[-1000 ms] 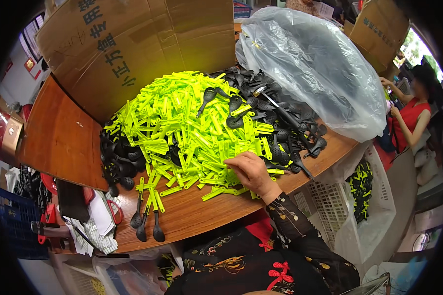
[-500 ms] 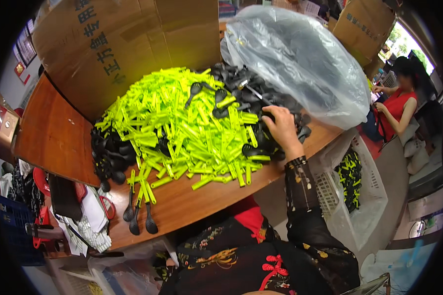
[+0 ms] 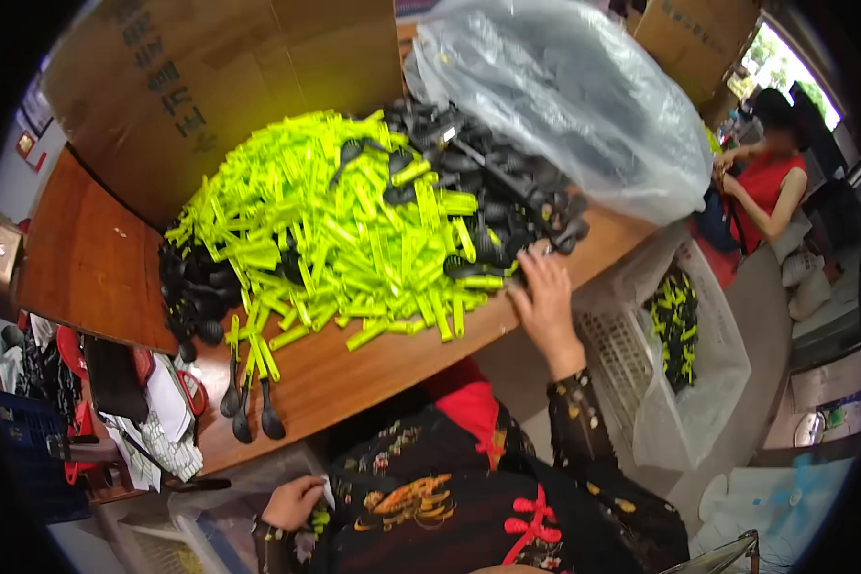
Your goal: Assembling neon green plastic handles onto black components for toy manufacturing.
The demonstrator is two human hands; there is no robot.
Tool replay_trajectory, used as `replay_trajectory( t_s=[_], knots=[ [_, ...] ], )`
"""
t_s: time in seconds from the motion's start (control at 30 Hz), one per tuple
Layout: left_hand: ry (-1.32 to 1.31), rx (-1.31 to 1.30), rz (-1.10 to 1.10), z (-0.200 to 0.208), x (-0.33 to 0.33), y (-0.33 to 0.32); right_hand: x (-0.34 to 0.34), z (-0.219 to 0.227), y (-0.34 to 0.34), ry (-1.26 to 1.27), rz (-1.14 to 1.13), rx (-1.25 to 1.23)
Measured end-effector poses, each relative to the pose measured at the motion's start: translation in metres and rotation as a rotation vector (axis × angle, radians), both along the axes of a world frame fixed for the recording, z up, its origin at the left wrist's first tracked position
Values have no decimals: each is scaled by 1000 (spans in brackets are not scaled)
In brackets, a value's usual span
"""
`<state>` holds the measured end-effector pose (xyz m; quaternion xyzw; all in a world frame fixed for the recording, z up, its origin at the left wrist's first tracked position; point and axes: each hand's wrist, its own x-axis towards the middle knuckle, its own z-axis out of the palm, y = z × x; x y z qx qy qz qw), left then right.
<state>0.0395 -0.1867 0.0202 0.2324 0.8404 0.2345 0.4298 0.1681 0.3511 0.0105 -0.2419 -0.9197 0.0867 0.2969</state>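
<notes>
Black spoon heads (image 3: 507, 220) meet the right hand (image 3: 545, 301), grip loosely open, seemingly holding nothing; left hand (image 3: 295, 501) unclear.

A big brown cardboard box (image 3: 230, 86) stands at the back of the table, with dark writing on its side. A clear plastic bag (image 3: 564, 96) lies puffed up beside it. Another brown box (image 3: 689, 38) sits far back on the right.
</notes>
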Motion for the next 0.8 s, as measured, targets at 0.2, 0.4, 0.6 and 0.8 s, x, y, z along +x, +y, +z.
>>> replay_trajectory(
  t_s=[0.2, 0.4, 0.6, 0.8],
  knots=[
    [16, 1303, -181, 165, 1, 146, -45, 1, -13, 82, 172, -151],
    [-25, 1813, -216, 249, 16, 200, -71, 25, 2, 350, 295, -147],
    [143, 1788, -352, 277, -14, 210, -82, 28, 11, 391, 167, -59],
    [323, 1827, -458, 266, -55, 213, -101, 30, 31, 312, 58, 92]
  ],
)
